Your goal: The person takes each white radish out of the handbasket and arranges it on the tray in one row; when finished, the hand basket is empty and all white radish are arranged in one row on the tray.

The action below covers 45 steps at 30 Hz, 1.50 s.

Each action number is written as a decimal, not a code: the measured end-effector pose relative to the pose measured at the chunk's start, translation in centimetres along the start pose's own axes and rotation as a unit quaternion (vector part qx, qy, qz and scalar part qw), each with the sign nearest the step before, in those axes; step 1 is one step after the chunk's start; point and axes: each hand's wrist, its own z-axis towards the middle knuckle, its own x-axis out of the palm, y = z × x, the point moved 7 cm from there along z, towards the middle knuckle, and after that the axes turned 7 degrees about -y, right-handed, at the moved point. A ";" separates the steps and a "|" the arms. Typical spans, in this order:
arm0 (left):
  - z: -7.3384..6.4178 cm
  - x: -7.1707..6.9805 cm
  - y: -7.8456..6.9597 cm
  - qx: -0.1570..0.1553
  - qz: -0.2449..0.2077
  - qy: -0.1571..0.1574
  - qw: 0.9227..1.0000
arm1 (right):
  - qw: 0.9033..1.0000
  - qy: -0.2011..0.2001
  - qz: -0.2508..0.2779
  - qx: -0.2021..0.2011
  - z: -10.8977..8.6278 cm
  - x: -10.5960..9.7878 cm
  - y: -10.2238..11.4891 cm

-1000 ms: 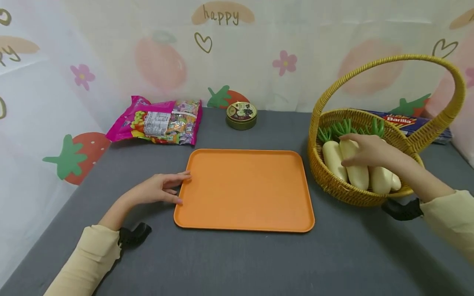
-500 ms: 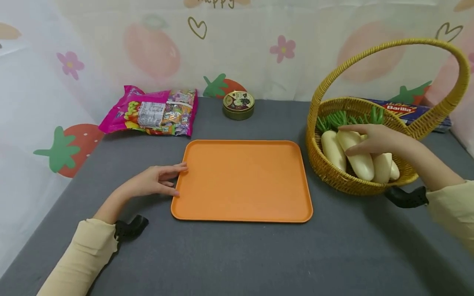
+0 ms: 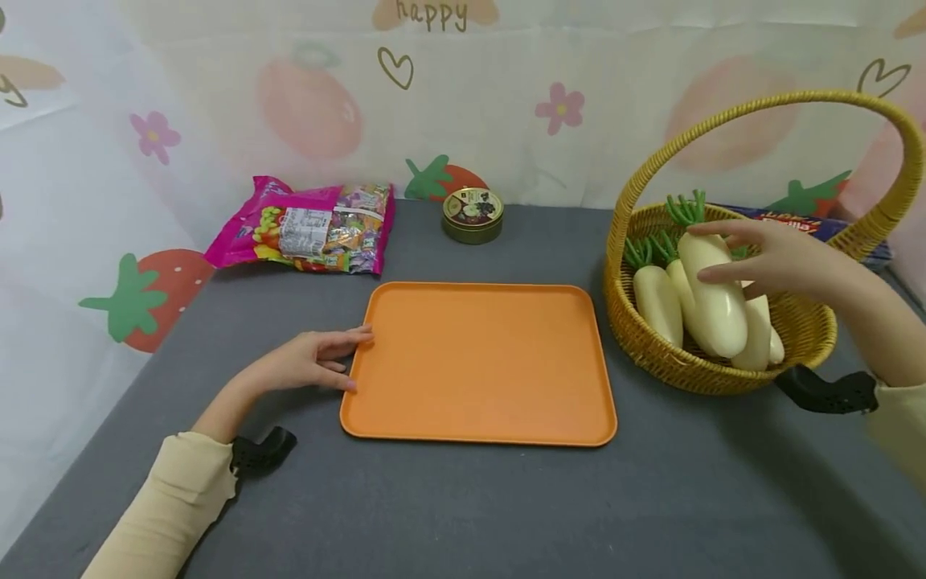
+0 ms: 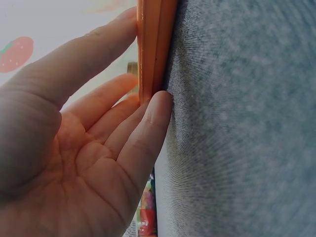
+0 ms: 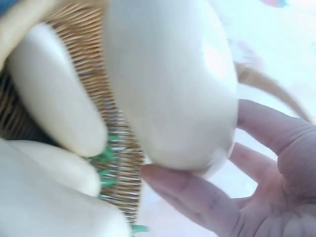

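My right hand (image 3: 788, 253) pinches a white radish (image 3: 716, 301) with green leaf stubs, thumb on its near side and fingers across its upper end. This radish leans up above the others in the yellow wicker basket (image 3: 644, 360). Beside it lies another white radish (image 3: 658, 305), and several more are partly covered. In the right wrist view the held radish (image 5: 173, 89) sits between thumb and fingers. My left hand (image 3: 307, 360) rests at the left edge of an orange tray (image 3: 477, 362), its fairly straight fingers touching the rim, as the left wrist view also shows.
A pink bag of sweets (image 3: 307, 229) lies at the back left. A round gold tin (image 3: 473, 215) stands behind the tray. Behind the basket is a blue Barilla box (image 3: 817, 225). The basket's tall handle (image 3: 767, 104) arches over the radishes. A printed curtain (image 3: 477, 104) hangs along the back.
My right hand has lifted one radish from among the others, raising its leafy end, and moved slightly right. My left hand stays at the tray's edge. The head view has shifted a little.
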 end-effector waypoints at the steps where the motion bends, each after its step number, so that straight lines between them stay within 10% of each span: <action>1: 0.0 -0.1 0.0 -0.002 0.000 -0.001 1.000 | 1.000 -0.012 0.000 -0.002 -0.4 -0.4 0.2; 14: 0.1 0.1 0.1 0.005 -0.018 0.010 1.000 | 0.996 -0.055 0.048 -0.055 -4.1 -0.5 0.8; 26: 0.3 -0.1 0.2 0.011 -0.020 0.006 1.000 | 0.987 0.017 0.127 -0.093 -5.9 2.8 3.6; 45: 0.3 -0.1 0.3 0.002 -0.020 0.001 1.000 | 0.947 0.080 0.290 -0.114 -0.6 11.9 8.5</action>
